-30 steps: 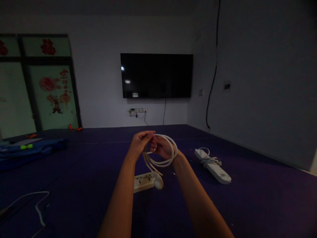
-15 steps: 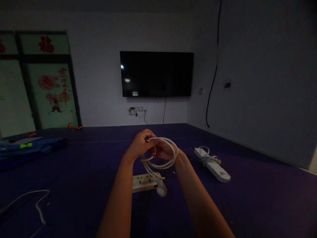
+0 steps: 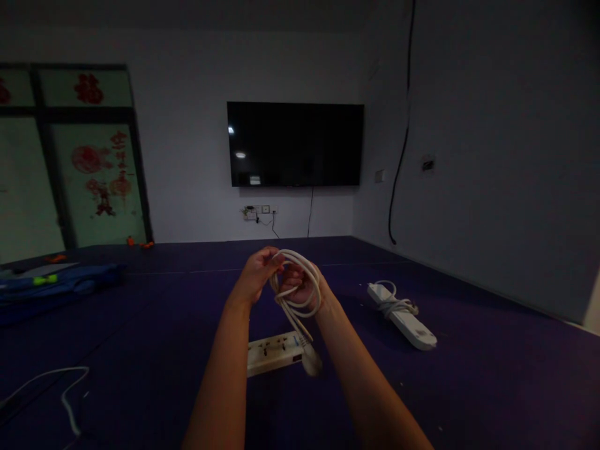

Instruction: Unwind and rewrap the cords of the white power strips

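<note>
A white power cord (image 3: pixel 313 281) is looped into a loose coil between my hands, above the purple floor. My left hand (image 3: pixel 259 270) pinches the coil's upper left side between thumb and fingers. Fingers curled, my right hand (image 3: pixel 300 287) is closed on the cord inside the loops, which lie partly over its wrist. From the coil's underside hangs the cord's white plug (image 3: pixel 310 360). Just behind the plug lies a white power strip (image 3: pixel 272 352) with several sockets; my left forearm hides its left end.
Another white power strip (image 3: pixel 407 322), its cord wrapped around it, lies to the right. A thin white cable (image 3: pixel 68 400) trails at the lower left. Blue cloth (image 3: pixel 75 280) and small orange things (image 3: pixel 147 245) lie farther left. A television (image 3: pixel 296 145) hangs on the far wall.
The coil has shifted a little left and turned more edge-on, narrowing. My right hand has moved left with it, and the hanging plug has swung slightly right.
</note>
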